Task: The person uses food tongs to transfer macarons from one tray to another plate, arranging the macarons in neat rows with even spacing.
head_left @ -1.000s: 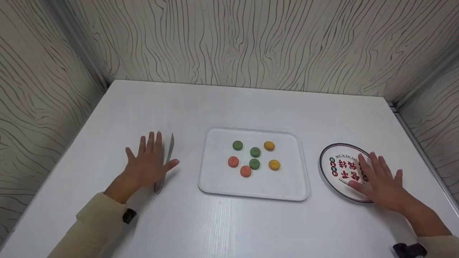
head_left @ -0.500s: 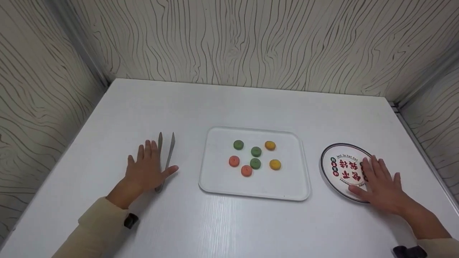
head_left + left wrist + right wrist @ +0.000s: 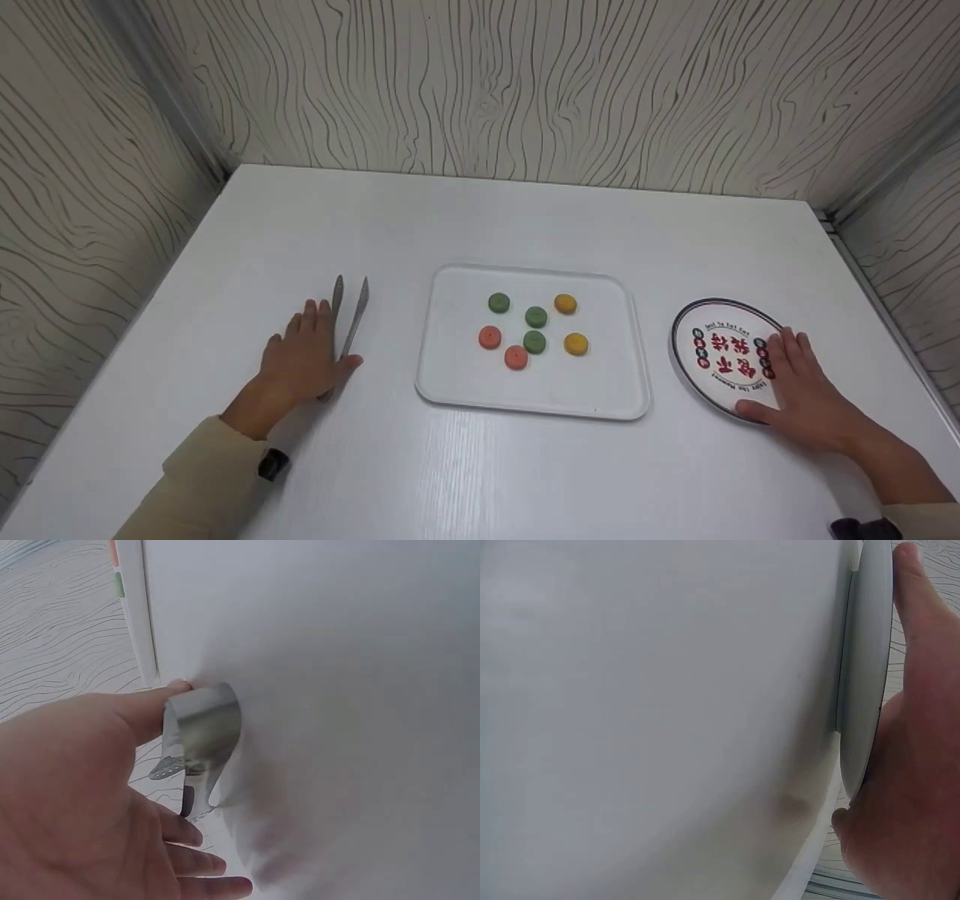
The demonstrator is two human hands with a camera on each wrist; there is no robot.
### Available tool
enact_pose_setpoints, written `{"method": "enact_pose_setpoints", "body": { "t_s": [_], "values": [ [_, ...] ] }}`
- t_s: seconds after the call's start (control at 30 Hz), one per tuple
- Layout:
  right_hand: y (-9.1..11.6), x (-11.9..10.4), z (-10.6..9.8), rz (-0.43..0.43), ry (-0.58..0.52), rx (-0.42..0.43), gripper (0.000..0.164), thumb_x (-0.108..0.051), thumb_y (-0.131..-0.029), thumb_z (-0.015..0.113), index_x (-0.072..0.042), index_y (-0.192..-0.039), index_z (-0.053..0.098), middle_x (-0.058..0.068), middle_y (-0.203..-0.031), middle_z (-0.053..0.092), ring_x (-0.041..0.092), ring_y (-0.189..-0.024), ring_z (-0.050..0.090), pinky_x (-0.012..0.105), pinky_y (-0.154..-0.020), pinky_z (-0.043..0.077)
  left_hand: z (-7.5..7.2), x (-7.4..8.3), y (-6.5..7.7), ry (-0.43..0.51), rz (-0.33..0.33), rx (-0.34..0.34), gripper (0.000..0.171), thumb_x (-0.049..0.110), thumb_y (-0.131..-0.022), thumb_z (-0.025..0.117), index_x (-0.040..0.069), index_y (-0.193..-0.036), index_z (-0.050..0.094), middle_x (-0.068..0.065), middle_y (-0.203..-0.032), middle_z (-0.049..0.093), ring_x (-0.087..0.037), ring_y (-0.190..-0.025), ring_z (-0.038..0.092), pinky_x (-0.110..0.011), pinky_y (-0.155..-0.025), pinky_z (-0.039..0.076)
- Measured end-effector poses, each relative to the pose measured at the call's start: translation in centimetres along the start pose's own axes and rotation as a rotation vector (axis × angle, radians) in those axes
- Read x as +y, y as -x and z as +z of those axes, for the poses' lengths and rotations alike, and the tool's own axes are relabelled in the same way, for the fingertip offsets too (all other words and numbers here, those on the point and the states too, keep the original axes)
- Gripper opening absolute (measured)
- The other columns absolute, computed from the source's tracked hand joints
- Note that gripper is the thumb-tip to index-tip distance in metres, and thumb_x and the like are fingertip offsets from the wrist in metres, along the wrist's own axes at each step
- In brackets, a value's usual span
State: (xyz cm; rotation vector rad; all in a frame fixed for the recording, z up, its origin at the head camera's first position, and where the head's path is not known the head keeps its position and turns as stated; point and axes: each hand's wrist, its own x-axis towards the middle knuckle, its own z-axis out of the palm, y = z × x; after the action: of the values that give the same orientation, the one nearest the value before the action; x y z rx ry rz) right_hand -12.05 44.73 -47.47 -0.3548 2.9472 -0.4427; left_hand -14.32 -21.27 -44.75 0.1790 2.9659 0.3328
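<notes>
My left hand (image 3: 296, 364) is low over metal tongs (image 3: 357, 315) that lie on the table at the left. The thumb is to the right of the tongs and the loosely extended fingers to the left. In the left wrist view, the tongs' bent end (image 3: 204, 720) shows right by the thumb, with the fingers uncurled. At the right is a round plate (image 3: 690, 382) with a dark rim and red lettering. My right hand (image 3: 814, 397) reaches over its near right edge, fingers extended. From the right wrist view, the plate (image 3: 866, 675) appears edge-on beside that hand.
A white rectangular tray (image 3: 457, 382) lies mid-table. On it are small round pieces: green (image 3: 499, 303), orange (image 3: 490, 337) and yellow (image 3: 576, 344). Wood-patterned panels (image 3: 480, 90) enclose the table's back and sides.
My left hand has come down and its fingers have drawn closer together around the tongs. My right hand has shifted slightly right, its fingers closer together at the plate's edge.
</notes>
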Motion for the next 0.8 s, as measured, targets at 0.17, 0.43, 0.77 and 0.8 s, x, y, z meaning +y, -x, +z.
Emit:
{"method": "enact_pose_setpoints", "body": {
  "t_s": [0.17, 0.43, 0.77, 0.8],
  "values": [
    [0.32, 0.11, -0.18, -0.009, 0.014, -0.011, 0.117, -0.047, -0.091, 0.071, 0.020, -0.151, -0.004, 0.042, -0.158, -0.011, 0.051, -0.147, -0.022, 0.032, -0.113, -0.023, 0.11, -0.18, -0.17, 0.017, -0.003, 0.016, 0.090, 0.039, -0.097, 0.066, -0.019, -0.150, 0.024, -0.042, -0.154, 0.025, -0.056, -0.139, 0.034, -0.070, -0.100, 0.039],
    [0.69, 0.43, -0.28, -0.034, 0.012, 0.008, 0.118, -0.045, -0.089, 0.073, 0.021, -0.151, -0.002, 0.043, -0.158, -0.009, 0.051, -0.147, -0.021, 0.027, -0.111, -0.023, -0.01, -0.41, -0.45, 0.056, -0.008, 0.051, 0.083, 0.033, -0.098, 0.066, -0.018, -0.150, 0.028, -0.043, -0.152, 0.029, -0.057, -0.136, 0.038, -0.070, -0.097, 0.042],
    [0.63, 0.50, -0.03, -0.049, 0.054, 0.034, 0.117, -0.046, -0.088, 0.074, 0.023, -0.150, 0.004, 0.046, -0.156, -0.002, 0.055, -0.147, -0.015, 0.026, -0.112, -0.023, 0.16, -0.52, -0.79, 0.092, -0.031, 0.091, 0.075, 0.029, -0.096, 0.067, -0.017, -0.147, 0.037, -0.039, -0.145, 0.041, -0.054, -0.128, 0.048, -0.068, -0.093, 0.046],
    [0.65, 0.49, 0.00, -0.049, 0.058, 0.034, 0.116, -0.046, -0.088, 0.074, 0.023, -0.150, 0.004, 0.046, -0.156, -0.002, 0.055, -0.147, -0.015, 0.026, -0.112, -0.023, 0.16, -0.51, -0.85, 0.098, -0.033, 0.098, 0.074, 0.029, -0.096, 0.068, -0.017, -0.146, 0.038, -0.039, -0.143, 0.043, -0.054, -0.126, 0.049, -0.067, -0.092, 0.046]
  ]
}}
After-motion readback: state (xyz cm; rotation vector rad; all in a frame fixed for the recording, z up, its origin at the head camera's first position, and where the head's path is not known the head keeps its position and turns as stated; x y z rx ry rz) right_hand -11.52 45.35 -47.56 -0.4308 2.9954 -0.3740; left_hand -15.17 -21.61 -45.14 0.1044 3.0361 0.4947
